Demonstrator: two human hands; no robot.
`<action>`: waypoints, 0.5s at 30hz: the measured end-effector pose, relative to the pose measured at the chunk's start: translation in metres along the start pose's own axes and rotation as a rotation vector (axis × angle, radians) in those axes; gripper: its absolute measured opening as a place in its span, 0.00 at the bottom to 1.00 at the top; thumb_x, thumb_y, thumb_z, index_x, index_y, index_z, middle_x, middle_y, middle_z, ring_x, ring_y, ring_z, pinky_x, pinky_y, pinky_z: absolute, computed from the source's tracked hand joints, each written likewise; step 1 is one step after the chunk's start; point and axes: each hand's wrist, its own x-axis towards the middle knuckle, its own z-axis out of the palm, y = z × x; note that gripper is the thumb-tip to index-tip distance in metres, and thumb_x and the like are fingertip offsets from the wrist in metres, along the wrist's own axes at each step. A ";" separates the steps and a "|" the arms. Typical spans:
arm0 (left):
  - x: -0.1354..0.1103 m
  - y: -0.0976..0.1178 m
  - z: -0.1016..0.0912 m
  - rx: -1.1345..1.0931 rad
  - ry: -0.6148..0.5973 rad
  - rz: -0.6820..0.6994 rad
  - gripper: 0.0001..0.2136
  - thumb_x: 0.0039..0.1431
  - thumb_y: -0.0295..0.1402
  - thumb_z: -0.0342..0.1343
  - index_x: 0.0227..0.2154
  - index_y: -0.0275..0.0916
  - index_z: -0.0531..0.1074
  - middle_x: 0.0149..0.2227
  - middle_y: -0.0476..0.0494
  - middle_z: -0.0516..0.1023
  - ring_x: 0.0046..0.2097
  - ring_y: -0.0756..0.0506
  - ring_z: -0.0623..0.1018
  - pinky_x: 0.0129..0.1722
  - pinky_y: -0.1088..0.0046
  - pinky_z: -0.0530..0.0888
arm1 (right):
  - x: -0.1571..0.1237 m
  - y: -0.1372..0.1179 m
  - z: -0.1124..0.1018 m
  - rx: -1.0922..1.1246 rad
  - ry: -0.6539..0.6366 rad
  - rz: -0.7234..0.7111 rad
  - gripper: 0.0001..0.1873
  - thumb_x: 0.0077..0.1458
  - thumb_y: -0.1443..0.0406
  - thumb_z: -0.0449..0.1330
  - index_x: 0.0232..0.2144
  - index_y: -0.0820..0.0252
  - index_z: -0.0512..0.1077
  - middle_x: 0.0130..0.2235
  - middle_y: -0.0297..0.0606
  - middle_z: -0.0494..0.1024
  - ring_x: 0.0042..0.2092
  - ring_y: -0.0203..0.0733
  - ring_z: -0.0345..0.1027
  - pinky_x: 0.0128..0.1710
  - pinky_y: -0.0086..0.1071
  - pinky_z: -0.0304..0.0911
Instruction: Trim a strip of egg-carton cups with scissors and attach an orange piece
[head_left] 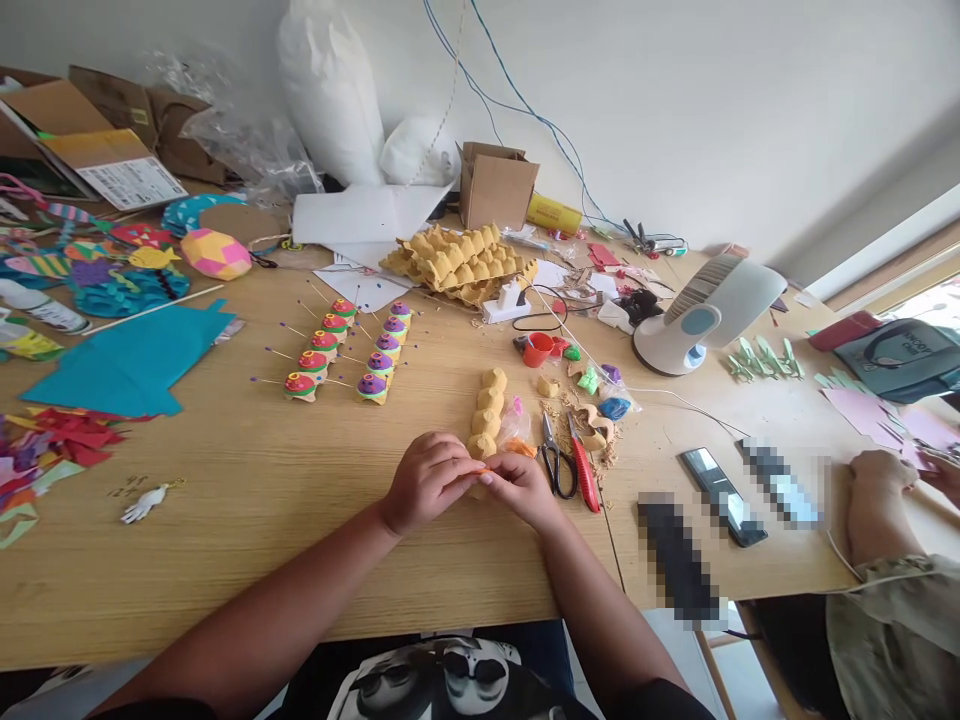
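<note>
My left hand (429, 480) and my right hand (521, 487) meet over the wooden table (247, 520), fingertips pinched together on a small orange piece (484, 470). Just behind them lies a plain yellow strip of egg-carton cups (487, 412), with a clear bag of orange material (516, 428) beside it. Black scissors (555, 460) and a red-handled cutter (583, 468) lie right of my right hand.
Two painted carton caterpillars (346, 350) with pins sit further back, a pile of cut cartons (457, 262) behind. A white desk fan (705, 312), clay bits (600, 392), phones (724, 495), teal paper (135, 360). Another person's hand (881, 475) at right.
</note>
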 end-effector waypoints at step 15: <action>-0.001 -0.001 0.002 -0.048 -0.021 -0.060 0.10 0.65 0.28 0.65 0.47 0.45 0.79 0.37 0.47 0.83 0.42 0.44 0.80 0.46 0.64 0.75 | 0.001 -0.002 0.003 -0.016 -0.070 0.031 0.32 0.60 0.36 0.61 0.28 0.59 0.72 0.23 0.30 0.65 0.26 0.34 0.54 0.26 0.30 0.51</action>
